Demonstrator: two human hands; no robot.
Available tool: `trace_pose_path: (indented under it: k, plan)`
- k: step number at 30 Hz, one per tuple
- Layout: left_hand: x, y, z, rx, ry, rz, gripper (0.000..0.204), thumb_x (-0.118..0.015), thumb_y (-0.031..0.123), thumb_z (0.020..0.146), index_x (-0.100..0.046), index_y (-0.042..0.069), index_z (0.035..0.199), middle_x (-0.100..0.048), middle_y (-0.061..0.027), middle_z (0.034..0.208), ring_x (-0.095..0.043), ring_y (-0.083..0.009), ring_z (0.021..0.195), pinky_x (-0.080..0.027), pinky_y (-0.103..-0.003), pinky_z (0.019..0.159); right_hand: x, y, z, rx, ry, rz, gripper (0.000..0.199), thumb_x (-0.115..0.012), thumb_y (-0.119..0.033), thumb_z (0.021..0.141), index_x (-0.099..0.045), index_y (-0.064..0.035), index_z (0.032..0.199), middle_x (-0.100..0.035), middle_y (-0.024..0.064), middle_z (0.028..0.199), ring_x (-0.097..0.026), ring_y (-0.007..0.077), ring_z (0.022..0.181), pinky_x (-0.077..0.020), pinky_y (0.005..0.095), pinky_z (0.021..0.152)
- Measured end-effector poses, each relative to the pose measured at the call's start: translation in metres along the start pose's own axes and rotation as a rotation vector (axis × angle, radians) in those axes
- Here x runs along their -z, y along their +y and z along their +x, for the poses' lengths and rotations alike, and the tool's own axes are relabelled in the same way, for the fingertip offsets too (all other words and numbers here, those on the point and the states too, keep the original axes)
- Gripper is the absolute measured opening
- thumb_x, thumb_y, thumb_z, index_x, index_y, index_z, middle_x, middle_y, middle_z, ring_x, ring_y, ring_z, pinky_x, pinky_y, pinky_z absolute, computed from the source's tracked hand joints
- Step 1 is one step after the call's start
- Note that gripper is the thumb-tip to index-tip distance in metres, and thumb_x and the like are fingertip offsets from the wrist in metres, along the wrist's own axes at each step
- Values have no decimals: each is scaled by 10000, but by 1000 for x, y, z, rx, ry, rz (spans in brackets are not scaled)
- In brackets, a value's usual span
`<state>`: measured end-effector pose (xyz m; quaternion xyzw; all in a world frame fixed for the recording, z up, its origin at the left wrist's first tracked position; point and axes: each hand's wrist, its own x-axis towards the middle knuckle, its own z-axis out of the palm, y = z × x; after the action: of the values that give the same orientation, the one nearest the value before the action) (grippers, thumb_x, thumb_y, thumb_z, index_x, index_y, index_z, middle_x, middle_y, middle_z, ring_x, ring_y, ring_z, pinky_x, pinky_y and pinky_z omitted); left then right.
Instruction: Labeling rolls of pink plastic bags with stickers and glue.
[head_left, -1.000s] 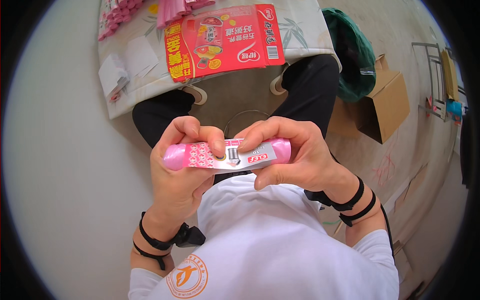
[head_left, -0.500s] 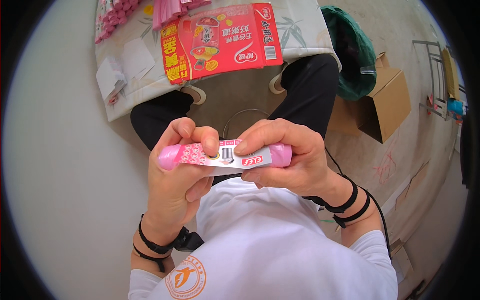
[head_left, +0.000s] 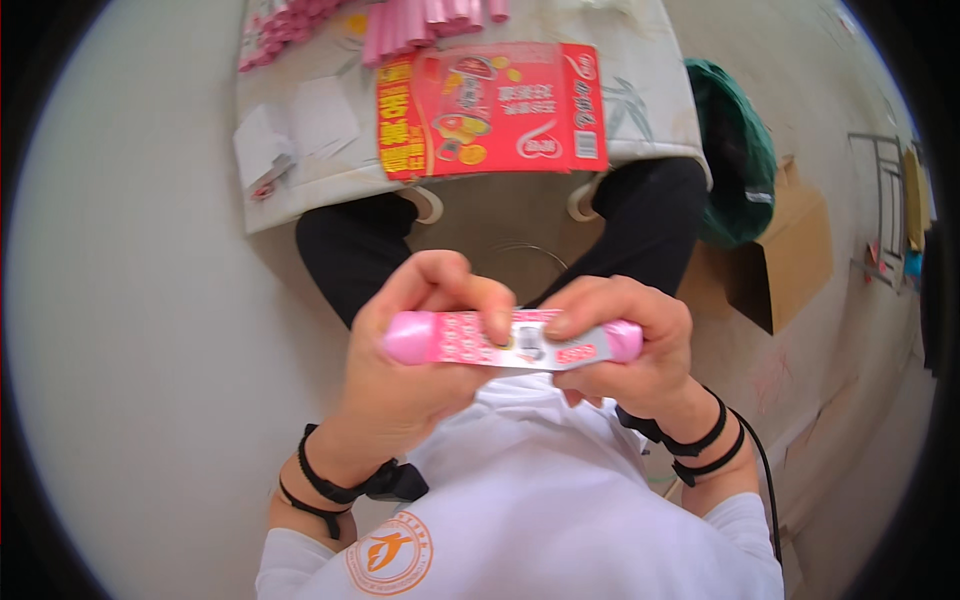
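Note:
A pink roll of thin plastic bags (head_left: 408, 338) lies level between my hands, above my lap. A printed paper band (head_left: 470, 338) in pink, white and grey is around its middle, and both pink ends show beyond the paper. My left hand (head_left: 400, 385) grips the left part, its index fingertip pressing on the band. With thumb on top and fingers beneath, my right hand (head_left: 650, 335) holds the right part. The underside of the roll is hidden.
Ahead stands a cloth-covered table (head_left: 310, 192) bearing a red printed cardboard sheet (head_left: 510, 115), pink rolls (head_left: 420, 28), and a stack of white papers (head_left: 262, 148). To the right are a green bag-like container (head_left: 745, 150), an open cardboard box (head_left: 800, 245) and a metal rack (head_left: 880, 185).
The whole view has shifted, so table, hands and roll appear farther right. The band's lower edge, which stuck out below the roll, now appears closer against it. Both hands keep their grip.

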<state>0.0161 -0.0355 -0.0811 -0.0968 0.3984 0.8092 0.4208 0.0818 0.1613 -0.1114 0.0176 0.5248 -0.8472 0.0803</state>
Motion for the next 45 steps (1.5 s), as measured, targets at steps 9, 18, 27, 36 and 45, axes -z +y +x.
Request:
trace_pose_path:
  k: [9, 18, 27, 36, 45]
  plan:
    - [-3, 0, -1, -108, -66, 186, 477, -667, -132, 734, -396, 75, 1068, -590, -83, 965, -563, -95, 905, -491, -256, 826, 1, 2, -4, 72, -22, 71, 344, -736, 144, 692, -623, 65, 1007, -642, 213, 994, -671, 177, 649, -525, 238, 491]
    - [-5, 7, -5, -133, -146, 268, 529, -740, -102, 724, -370, 83, 1054, -601, -81, 926, -580, -104, 882, -491, -273, 847, -1, 0, -8, 62, -18, 65, 351, -744, 137, 673, -611, 81, 993, -637, 241, 975, -682, 203, 675, -558, 250, 512]
    - [-2, 1, -8, -184, -222, 264, 481, -695, -92, 754, -400, 27, 1114, -587, -97, 978, -549, -96, 907, -469, -259, 819, -2, -1, -12, 100, 8, 34, 384, -806, 95, 642, -632, 64, 982, -659, 255, 954, -681, 191, 696, -550, 250, 550]
    - [-4, 6, -7, -154, -245, 267, 499, -725, -97, 727, -391, 64, 1060, -589, -70, 909, -557, -88, 860, -481, -254, 790, -2, -7, -11, 88, -37, 32, 389, -811, 92, 656, -626, 64, 996, -645, 248, 975, -680, 184, 679, -554, 250, 537]
    - [-7, 6, -7, -148, -222, 284, 569, -753, -112, 687, -365, 105, 1041, -585, -63, 861, -570, -93, 831, -498, -261, 776, -1, -8, -15, 88, -10, -35, 389, -822, 80, 647, -628, 59, 984, -658, 245, 960, -676, 187, 714, -552, 251, 583]
